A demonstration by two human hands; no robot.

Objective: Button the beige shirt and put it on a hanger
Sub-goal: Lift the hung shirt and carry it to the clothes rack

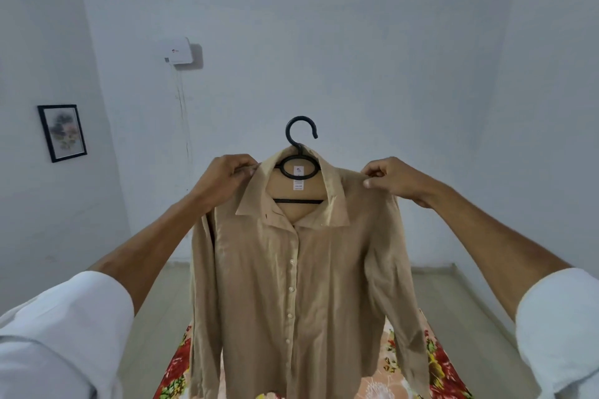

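Observation:
The beige shirt (291, 285) hangs upright in the air in front of me, its front placket buttoned with several pale buttons and its collar open at the top. A black plastic hanger (299, 152) sits inside the neck, with its hook standing above the collar and its bar showing across the neck opening. My left hand (227, 176) pinches the shirt's left shoulder beside the collar. My right hand (390, 176) pinches the right shoulder. Both sleeves dangle at the sides.
A surface covered in red-and-orange floral cloth (447, 369) lies below the shirt's hem. A white wall box (176, 51) with a cable and a framed picture (62, 132) hang on the walls. Pale tiled floor stretches to the back wall.

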